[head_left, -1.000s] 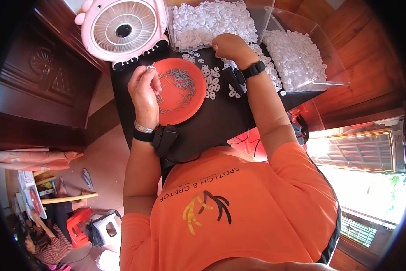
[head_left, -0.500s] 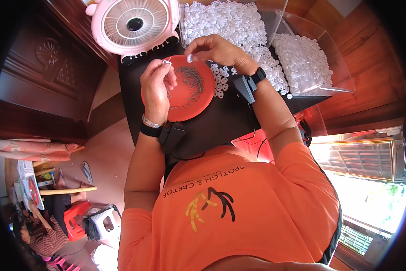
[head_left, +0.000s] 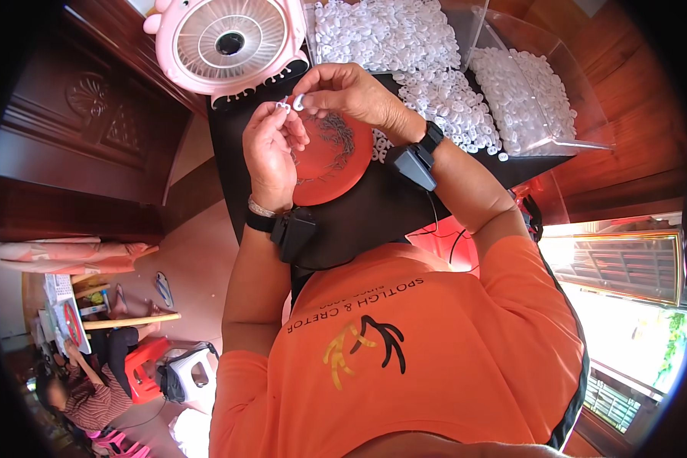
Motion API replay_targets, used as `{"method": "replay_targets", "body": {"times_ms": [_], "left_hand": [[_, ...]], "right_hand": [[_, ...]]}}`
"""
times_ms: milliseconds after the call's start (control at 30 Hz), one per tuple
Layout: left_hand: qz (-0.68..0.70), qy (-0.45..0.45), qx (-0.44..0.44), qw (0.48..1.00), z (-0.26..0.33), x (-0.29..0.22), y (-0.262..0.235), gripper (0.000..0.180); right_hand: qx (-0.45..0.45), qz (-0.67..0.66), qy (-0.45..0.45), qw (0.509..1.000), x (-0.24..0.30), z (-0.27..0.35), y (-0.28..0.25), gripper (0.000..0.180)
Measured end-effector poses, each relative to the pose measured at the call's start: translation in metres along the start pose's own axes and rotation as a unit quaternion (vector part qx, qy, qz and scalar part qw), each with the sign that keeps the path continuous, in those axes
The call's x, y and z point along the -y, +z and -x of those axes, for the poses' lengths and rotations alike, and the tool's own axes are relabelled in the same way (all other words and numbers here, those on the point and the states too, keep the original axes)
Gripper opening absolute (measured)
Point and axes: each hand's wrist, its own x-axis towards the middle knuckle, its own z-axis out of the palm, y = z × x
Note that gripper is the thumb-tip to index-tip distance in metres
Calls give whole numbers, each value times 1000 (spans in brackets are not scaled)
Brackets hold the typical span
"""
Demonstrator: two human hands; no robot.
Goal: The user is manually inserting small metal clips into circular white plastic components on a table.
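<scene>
My left hand (head_left: 273, 149) is raised over the left part of a round red tray (head_left: 349, 174). Its thumb and fingers pinch a small white plastic piece (head_left: 284, 107). From the right, my right hand (head_left: 351, 95) reaches in and pinches a small white oval piece (head_left: 298, 102) between thumb and forefinger. The two pieces are close together at the fingertips; whether they touch I cannot tell. Below my hands, many thin grey metal pins (head_left: 336, 143) lie scattered in the tray. Loose white oval pieces with two holes (head_left: 381, 145) lie beside the tray, partly under my right hand.
A pink fan (head_left: 230, 44) stands at the back left of the black table (head_left: 358, 225). Heaps of white pieces (head_left: 385, 34) fill the back, and a clear bin (head_left: 526, 103) holds more. Another person (head_left: 91, 401) sits at lower left by stools (head_left: 146, 370).
My right hand has moved left with its white oval piece, up to the piece in my left hand. The whole view has shifted slightly.
</scene>
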Motion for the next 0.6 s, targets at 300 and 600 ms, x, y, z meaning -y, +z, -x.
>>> {"method": "replay_targets", "body": {"times_ms": [300, 600], "left_hand": [[-21, 28, -10, 999, 2, 0, 7, 17], [-93, 17, -50, 994, 7, -2, 10, 15]], "right_hand": [[-29, -50, 22, 998, -6, -1, 4, 8], [-64, -105, 61, 991, 0, 1, 6, 14]]}}
